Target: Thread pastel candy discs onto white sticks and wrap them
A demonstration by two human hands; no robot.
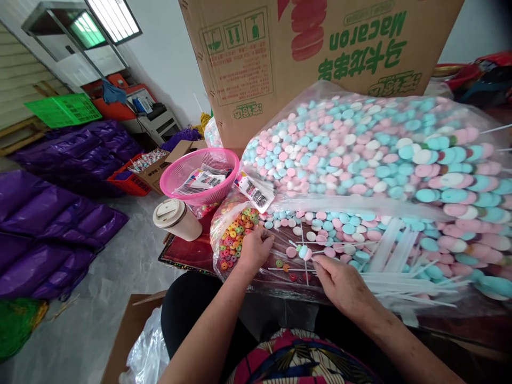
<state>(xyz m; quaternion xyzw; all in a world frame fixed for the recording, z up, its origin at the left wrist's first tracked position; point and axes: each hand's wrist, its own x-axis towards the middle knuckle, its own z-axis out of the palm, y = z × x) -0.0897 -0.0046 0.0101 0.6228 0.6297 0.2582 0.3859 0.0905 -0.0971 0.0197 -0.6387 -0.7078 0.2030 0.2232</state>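
While the left hand [256, 246] pinches small colourful ring candies [234, 234], the right hand's [342, 282] fingers grip a thin white stick [320, 253] pointing leftward with a pastel disc [304, 252].

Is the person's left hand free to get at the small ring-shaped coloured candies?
Probably yes: the left hand already rests at the open edge of the ring-shaped coloured candies, nothing lying between them.

The cardboard box [320, 48] is cut off at the top edge, its label print too small to read.
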